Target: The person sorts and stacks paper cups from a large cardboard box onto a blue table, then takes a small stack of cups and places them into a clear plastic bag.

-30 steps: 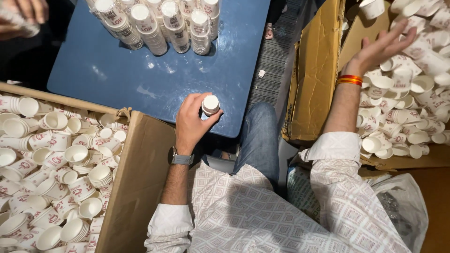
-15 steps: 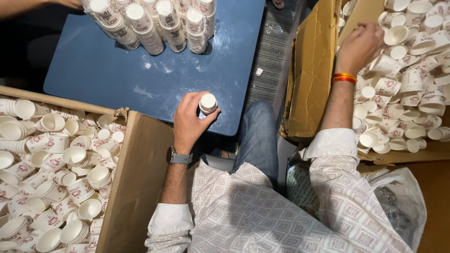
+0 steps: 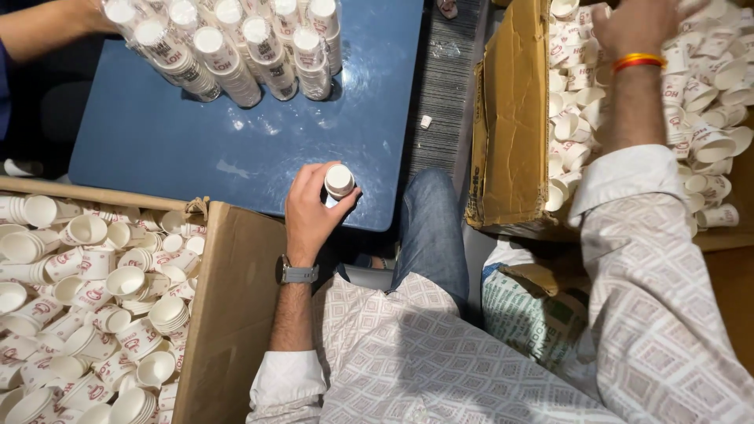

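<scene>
My left hand (image 3: pixel 310 213) is shut on a short stack of white paper cups (image 3: pixel 339 180), standing it upright on the near edge of the blue table (image 3: pixel 196 149). A grey watch (image 3: pixel 297 273) sits on that wrist. My right hand (image 3: pixel 640 27), with an orange band on its wrist, reaches far into the cardboard box on the right (image 3: pixel 510 118), down among loose white cups with red print (image 3: pixel 707 118). Its fingers are buried in the cups, so what they hold is hidden.
Several long wrapped stacks of cups (image 3: pixel 236 47) stand at the table's far side, next to another person's arm (image 3: pixel 47 27). A second cardboard box (image 3: pixel 236 298) at the lower left holds many loose cups (image 3: pixel 86 290). A printed sack (image 3: pixel 534 314) lies by my right knee.
My right hand went from spread open above the right box to down among the cups there. My left hand kept its cup stack at the table edge.
</scene>
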